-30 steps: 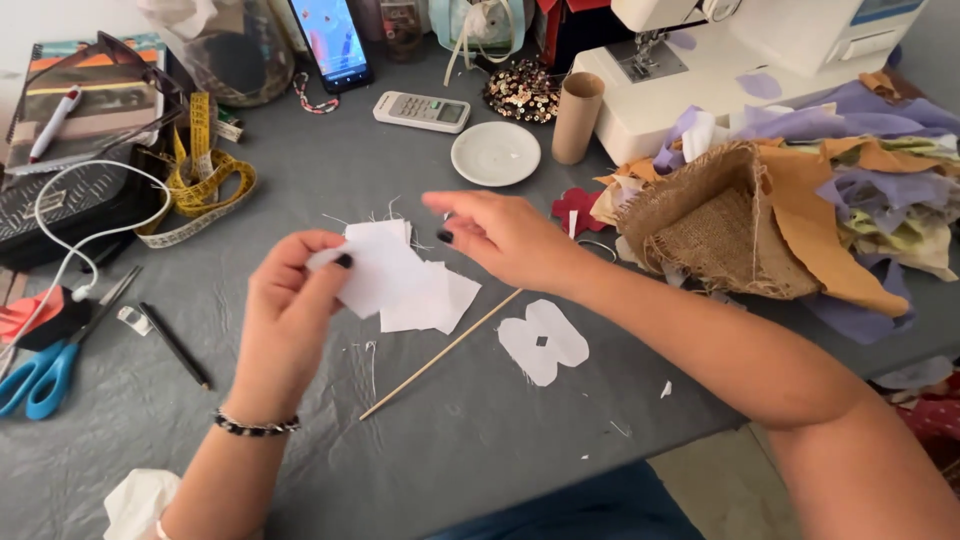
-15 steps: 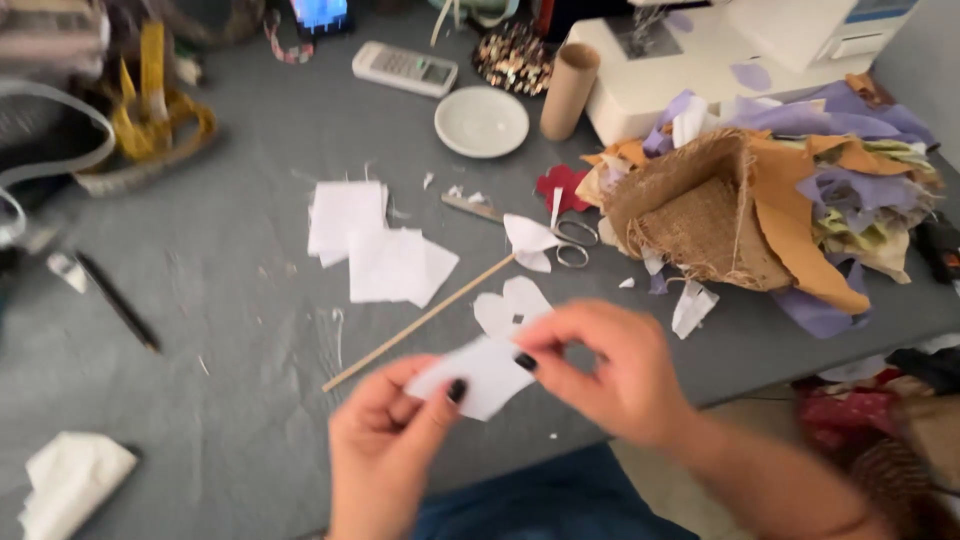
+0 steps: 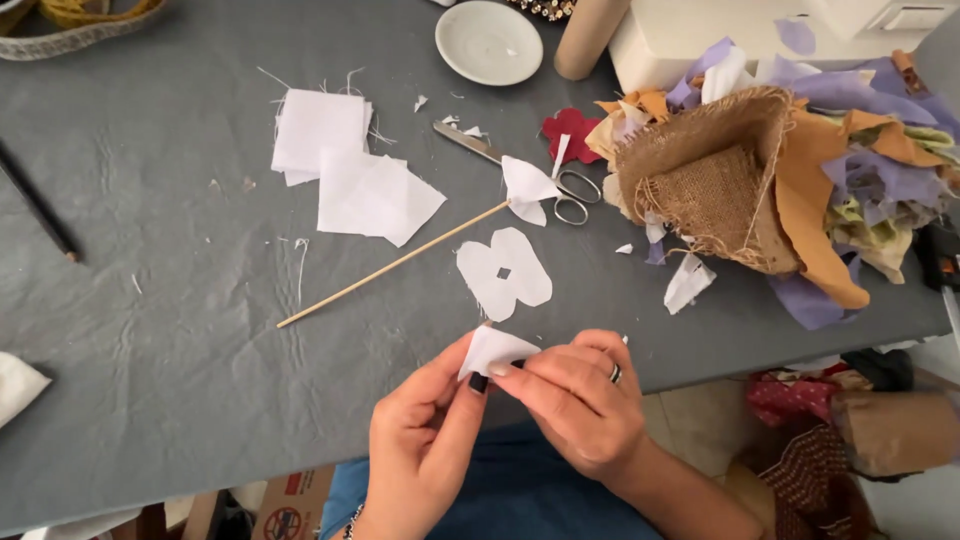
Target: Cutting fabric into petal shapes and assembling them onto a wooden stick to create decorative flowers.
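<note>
Both hands, left hand (image 3: 425, 440) and right hand (image 3: 575, 400), pinch 1 small folded white fabric piece (image 3: 495, 350) at the table's near edge, while 1 cut petal shape (image 3: 503, 272) lies beside the stick (image 3: 390, 265) and uncut white squares (image 3: 355, 165) wait beyond.

**Scraps and Tools Across the Grey Table**

A white dish (image 3: 489, 41) stood beside a cardboard tube (image 3: 590, 35). Scissors (image 3: 520, 172) lay near a red fabric flower (image 3: 573, 135). A wooden skewer (image 3: 392, 265) ran beside white fabric squares (image 3: 350, 165). A burlap piece (image 3: 715, 180) topped coloured scraps.
</note>
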